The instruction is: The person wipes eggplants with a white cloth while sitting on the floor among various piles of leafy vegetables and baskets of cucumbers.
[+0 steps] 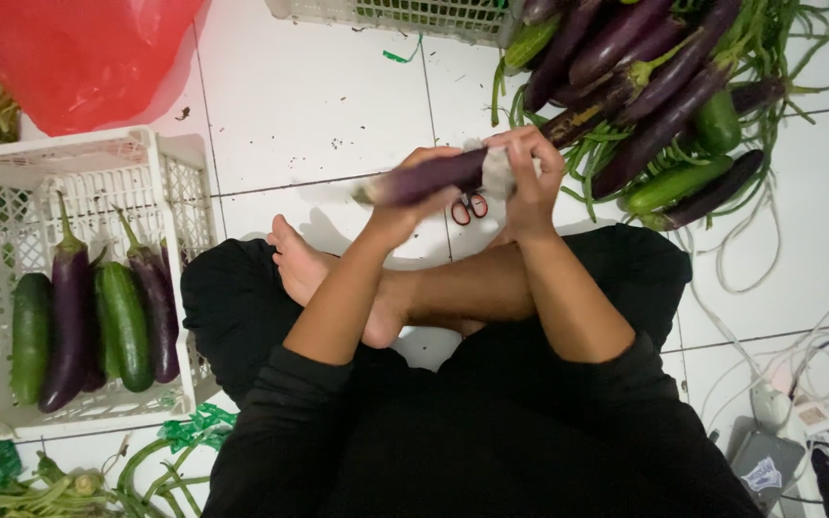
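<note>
Purple and glossy, the long eggplant (pixel 424 177) is held level above the white tiled floor (pixel 319 115), just in front of the person's crossed legs. The left hand (pixel 405 197) is wrapped around its middle from below, fingers closed on the fruit. The right hand (pixel 530 173) is closed around the end nearest the vegetable heap, pressing a pale cloth or wrap (pixel 496 168) against the skin; which of the two it is cannot be told, because motion blurs it.

Judged procedure for this step:
- Keep the left-hand grip firm but not crushing; the skin probably bruises easily.
- Work the pale material along the length in one direction, turning the fruit with the left hand.
- Keep the eggplant level and clear of the red-handled scissors (pixel 469 208) lying on the floor directly beneath it.

Surroundings: a white plastic crate (pixel 98 163) at the left edge of the floor holds eggplants and cucumbers (pixel 125 326) laid side by side. A loose heap of eggplants (pixel 626 67), cucumbers and long beans lies toward the far right corner.
</note>
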